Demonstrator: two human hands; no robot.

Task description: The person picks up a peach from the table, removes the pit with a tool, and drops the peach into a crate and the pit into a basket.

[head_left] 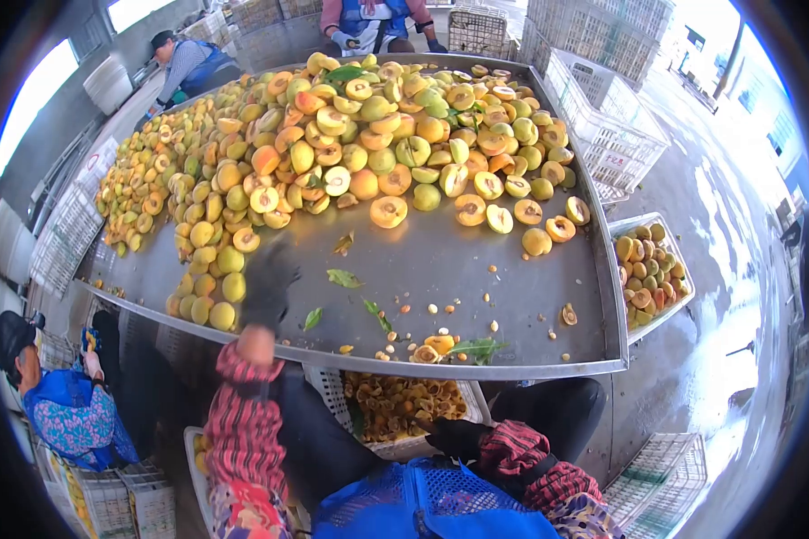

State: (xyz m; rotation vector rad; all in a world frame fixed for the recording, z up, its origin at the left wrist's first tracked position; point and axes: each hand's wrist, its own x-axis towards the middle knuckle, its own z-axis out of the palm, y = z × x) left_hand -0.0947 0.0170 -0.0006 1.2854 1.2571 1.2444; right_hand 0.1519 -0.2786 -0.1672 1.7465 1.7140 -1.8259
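Note:
My left hand point(270, 292), in a dark glove and blurred by motion, reaches over the front edge of the metal table point(512, 296), just right of several whole yellow-green fruits point(229, 287). What its fingers do is smeared. Low in front of my body, my right hand point(456, 437) is a dark gloved shape above the right part of a crate of fruit pieces point(404, 404). Its fingers cannot be made out. A large heap of whole and halved fruits point(360, 153) covers the back and left of the table. Leaves point(343, 278) and small pits lie on the bare metal.
A crate of fruits point(652, 274) stands beyond the table's right edge. Empty white crates point(616, 135) are stacked at the back right, another point(661, 476) at the lower right. People work at the lower left point(72, 404), the back left point(189, 67) and the far side point(373, 22).

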